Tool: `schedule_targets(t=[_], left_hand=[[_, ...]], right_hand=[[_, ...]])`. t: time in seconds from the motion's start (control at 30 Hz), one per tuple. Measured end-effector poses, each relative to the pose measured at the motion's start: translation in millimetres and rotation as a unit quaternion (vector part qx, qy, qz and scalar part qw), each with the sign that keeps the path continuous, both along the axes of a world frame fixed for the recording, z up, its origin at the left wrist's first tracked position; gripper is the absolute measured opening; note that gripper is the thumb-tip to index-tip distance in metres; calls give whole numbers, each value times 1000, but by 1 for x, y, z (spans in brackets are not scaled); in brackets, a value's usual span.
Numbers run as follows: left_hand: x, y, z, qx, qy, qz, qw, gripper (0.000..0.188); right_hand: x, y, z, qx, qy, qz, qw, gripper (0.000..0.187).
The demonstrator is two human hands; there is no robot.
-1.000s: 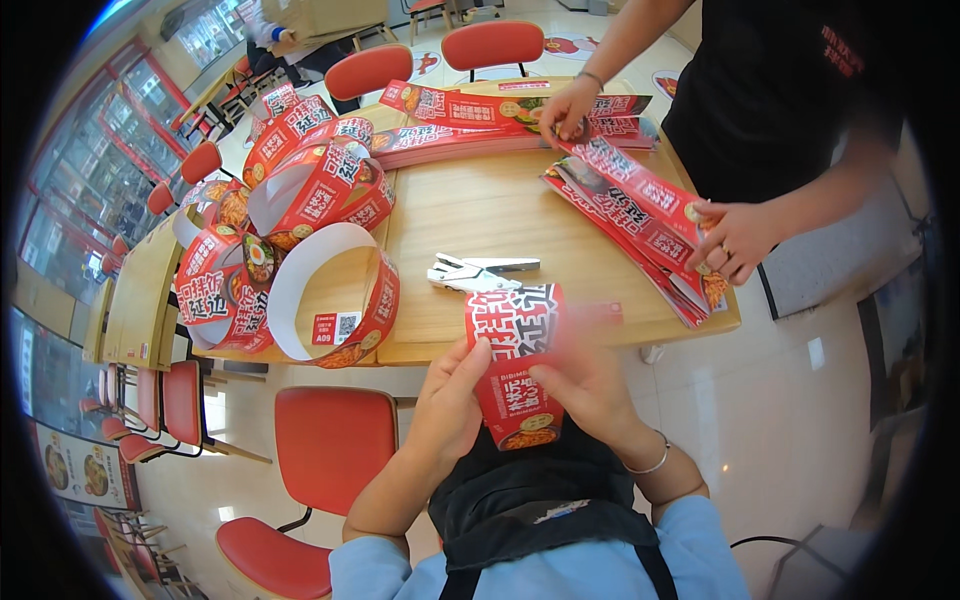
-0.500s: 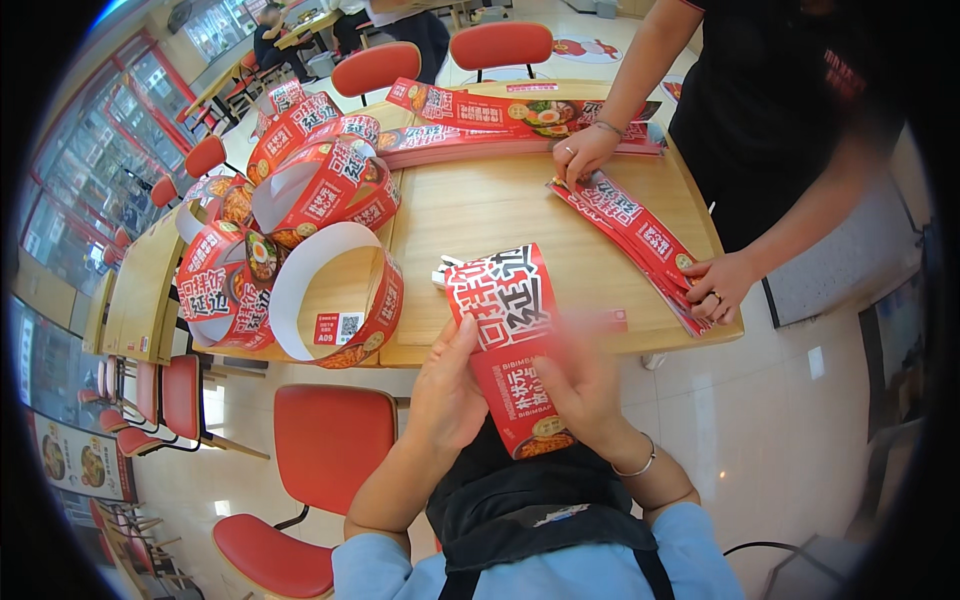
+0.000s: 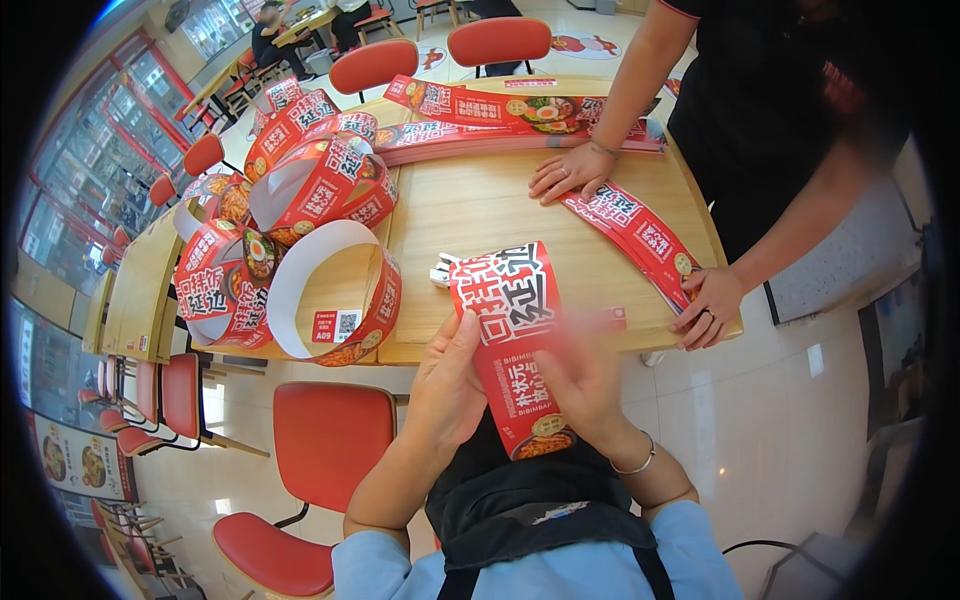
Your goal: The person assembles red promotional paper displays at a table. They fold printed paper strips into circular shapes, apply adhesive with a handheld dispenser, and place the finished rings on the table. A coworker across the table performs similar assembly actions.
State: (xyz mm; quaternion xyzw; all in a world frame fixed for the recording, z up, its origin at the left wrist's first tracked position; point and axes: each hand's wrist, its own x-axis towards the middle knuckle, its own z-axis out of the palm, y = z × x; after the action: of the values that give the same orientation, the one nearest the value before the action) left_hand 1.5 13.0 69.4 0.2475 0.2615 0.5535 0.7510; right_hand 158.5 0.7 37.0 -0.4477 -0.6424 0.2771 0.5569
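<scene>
In front of my body, over the near table edge, I hold a red printed paper band (image 3: 515, 370) with white and black lettering and food pictures. My left hand (image 3: 452, 375) grips its left edge, thumb on the front. At the right edge is my right hand (image 3: 585, 395), its thumb pressed on the band and its fingertips blurred. A small white object (image 3: 441, 270) shows beside the band's upper left; its kind is unclear. To the left, several finished paper loops (image 3: 335, 190) are heaped, and one loop (image 3: 385, 315) stands nearest with its white inside showing.
Flat paper strips (image 3: 520, 130) lie stacked along the far side of the wooden table (image 3: 455, 195). At the right, a co-worker's hands (image 3: 572, 172) rest by another pile of strips (image 3: 640, 235). Red chairs (image 3: 335, 440) stand at my near left and beyond the table.
The co-worker's far hand has moved left and flattened at the strips' end, and the near hand has shifted slightly down. My hands and the band have barely moved.
</scene>
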Motion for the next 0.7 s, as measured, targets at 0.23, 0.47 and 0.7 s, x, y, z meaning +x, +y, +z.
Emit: schedule_targets(t=[0.23, 0.47, 0.7], left_hand=[[0, 0, -3, 22, 16, -3, 1000, 29], [1, -1, -4, 36, 28, 0, 999, 27], [-2, 1, -4, 52, 67, -20, 996, 28]], right_hand=[[1, -1, 3, -6, -1, -2, 1000, 15], [1, -1, 2, -4, 2, -1, 1000, 15], [1, 1, 0, -10, 4, -6, 1000, 15]])
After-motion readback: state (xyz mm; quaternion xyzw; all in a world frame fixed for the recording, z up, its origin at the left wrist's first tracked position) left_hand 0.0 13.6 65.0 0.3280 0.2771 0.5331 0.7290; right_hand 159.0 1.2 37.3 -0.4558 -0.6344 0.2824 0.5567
